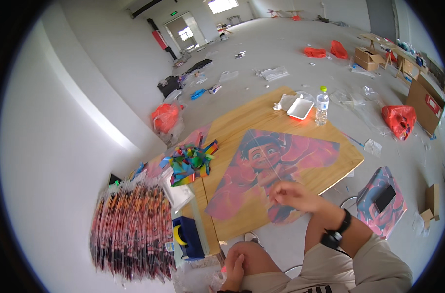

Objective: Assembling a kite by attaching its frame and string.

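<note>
A kite (310,151) printed with a cartoon figure in red and purple lies spread on the wooden table (237,224) before me. A thin pale line runs down its middle. My right hand (293,195) is over the kite's lower part, with fingers curled in. Whatever is between those fingertips, if anything, is too small to make out. My left hand (234,266) rests on my left thigh near the knee, fingers stretched out and holding nothing. Some of its fingers and the wrist are partly cut off from sight.
Rainbow ribbons (190,163) are heaped at the table's left. Packed printed kites (132,229) stand in a row beside a blue tape dispenser (190,239). A water bottle (321,106) and white tray (300,108) are at the far edge. A phone (384,198) lies on a printed-covered stool at right.
</note>
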`<state>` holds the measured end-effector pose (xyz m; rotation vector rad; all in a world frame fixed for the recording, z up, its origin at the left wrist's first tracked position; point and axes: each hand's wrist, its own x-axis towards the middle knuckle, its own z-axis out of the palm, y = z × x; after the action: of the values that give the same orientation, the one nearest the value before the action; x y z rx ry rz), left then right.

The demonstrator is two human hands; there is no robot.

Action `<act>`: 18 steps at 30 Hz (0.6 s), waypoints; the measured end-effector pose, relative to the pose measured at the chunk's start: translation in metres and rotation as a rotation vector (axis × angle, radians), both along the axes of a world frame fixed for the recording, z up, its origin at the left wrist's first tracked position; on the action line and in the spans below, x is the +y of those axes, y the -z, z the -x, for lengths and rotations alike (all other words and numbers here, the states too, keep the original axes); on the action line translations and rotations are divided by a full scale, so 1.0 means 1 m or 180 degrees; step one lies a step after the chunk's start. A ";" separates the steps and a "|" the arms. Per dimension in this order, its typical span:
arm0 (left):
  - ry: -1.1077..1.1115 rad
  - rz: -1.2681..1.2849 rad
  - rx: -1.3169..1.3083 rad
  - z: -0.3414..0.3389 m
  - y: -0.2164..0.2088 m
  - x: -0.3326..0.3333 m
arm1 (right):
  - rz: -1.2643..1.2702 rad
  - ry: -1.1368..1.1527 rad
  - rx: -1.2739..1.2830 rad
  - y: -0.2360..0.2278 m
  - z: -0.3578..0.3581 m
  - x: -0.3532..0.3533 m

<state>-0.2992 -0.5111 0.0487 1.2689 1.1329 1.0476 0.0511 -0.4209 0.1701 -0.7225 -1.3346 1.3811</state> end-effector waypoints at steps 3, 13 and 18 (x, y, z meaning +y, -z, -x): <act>-0.0111 0.0474 -0.0188 0.006 -0.009 -0.012 | -0.1636 -0.1489 0.0485 -0.119 0.021 -0.073; -0.1104 -0.0741 -0.0752 0.050 -0.029 0.005 | -0.1981 -0.2831 0.1967 -0.220 0.092 -0.191; -0.2437 -0.1629 0.2063 0.136 -0.044 0.032 | -0.1829 -0.2961 0.2157 -0.217 0.104 -0.222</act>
<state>-0.4357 -0.4796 0.0928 1.6901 2.0343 1.6142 -0.0533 -0.6430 0.3874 0.8039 -1.4181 1.5818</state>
